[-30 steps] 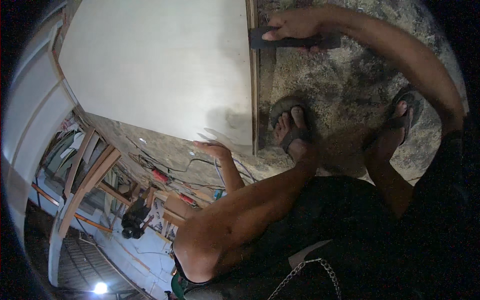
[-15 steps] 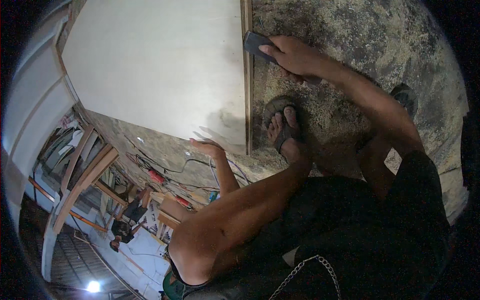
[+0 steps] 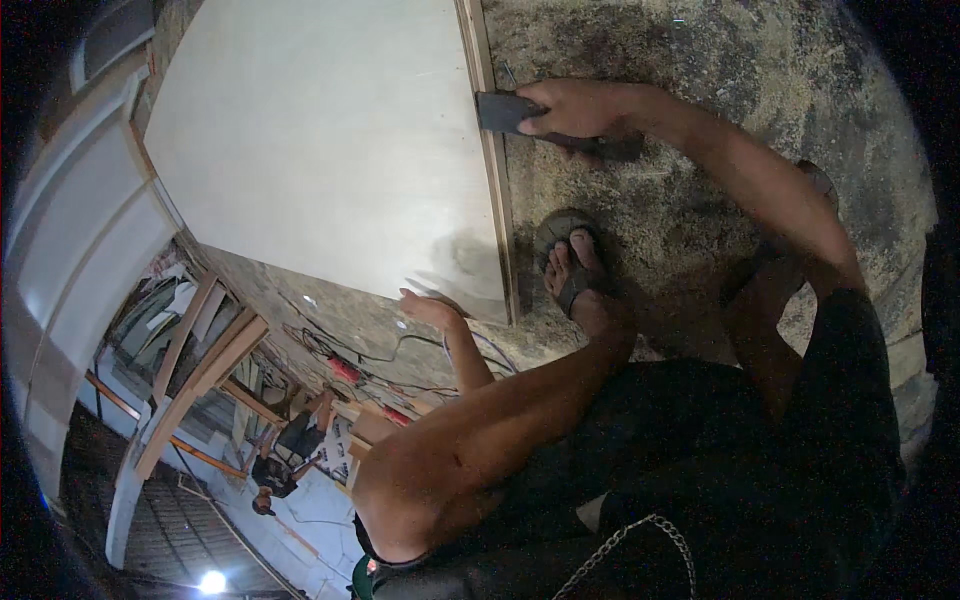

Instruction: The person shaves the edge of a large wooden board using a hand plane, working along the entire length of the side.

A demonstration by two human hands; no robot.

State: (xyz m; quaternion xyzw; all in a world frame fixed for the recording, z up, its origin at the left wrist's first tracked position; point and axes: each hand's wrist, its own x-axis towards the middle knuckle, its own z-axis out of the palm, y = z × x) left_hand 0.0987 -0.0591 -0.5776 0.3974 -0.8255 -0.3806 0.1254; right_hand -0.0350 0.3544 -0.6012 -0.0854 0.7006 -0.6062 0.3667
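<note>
A large pale panel (image 3: 320,150) with a wooden edge strip (image 3: 489,170) fills the upper left. My right hand (image 3: 580,108) is closed round a long, dark flat strip (image 3: 503,112). The strip's front end meets the wooden edge, and its tail shows behind my fingers. Whether it is sandpaper or a solid block I cannot tell. At the panel's lower edge is my left hand (image 3: 430,310), fingers stretched out and apart, holding nothing. It seems to touch that edge, and a shadow falls on the panel beside it.
My sandalled foot (image 3: 575,265) stands on the dusty, stained floor (image 3: 700,60) right of the panel. Cables and a red tool (image 3: 343,369) lie on the ground at lower left. Beyond are a wooden frame (image 3: 205,370) and another person (image 3: 285,455).
The dark strip has shifted slightly downward along the wooden edge and turned more level in my right hand. The whole view has shifted a little. My left hand stays by the panel's lower edge.
</note>
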